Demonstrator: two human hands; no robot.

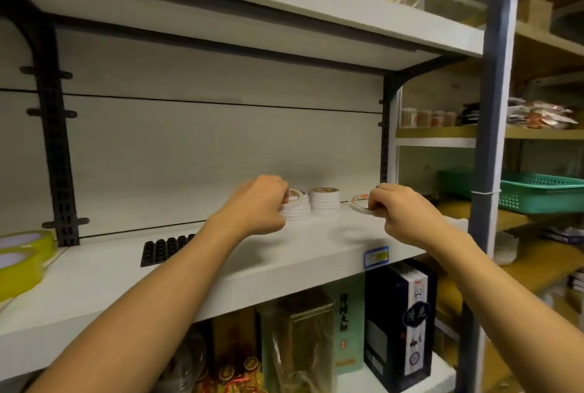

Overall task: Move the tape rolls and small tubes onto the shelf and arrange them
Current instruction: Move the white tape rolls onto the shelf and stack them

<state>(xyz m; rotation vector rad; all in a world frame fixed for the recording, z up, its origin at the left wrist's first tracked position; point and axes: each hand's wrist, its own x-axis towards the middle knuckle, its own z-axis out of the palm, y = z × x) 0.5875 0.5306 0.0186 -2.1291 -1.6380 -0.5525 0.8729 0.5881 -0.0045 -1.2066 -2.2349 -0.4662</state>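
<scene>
The broad white laminate shelf runs nearest. Toward its back, the left hand curls onto a leaning stack of thin white tape rolls, beside a straight stack. The right hand pinches one loose white tape roll; it looks light, stiff, best held by the rim. A green mesh basket sits far right, contents unclear

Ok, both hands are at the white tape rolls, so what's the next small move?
Probably set the right hand's tilted tape roll flat on the shelf, starting a third stack beside the middle stack. It sits alone and apart from that stack, while the left hand grips the left stack.
</scene>
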